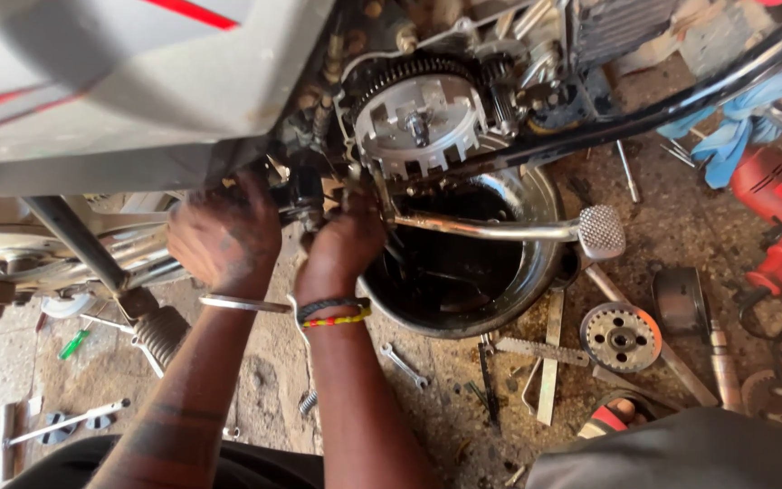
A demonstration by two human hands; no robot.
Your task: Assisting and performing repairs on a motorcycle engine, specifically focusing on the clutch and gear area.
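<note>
Both hands work just below-left of the clutch basket (pixel 420 116): left hand (pixel 225 237) and right hand (pixel 341 249) flank a dark engine part (pixel 305 195), the right nearer the basket; fingers hidden, so I cannot tell either grip
</note>
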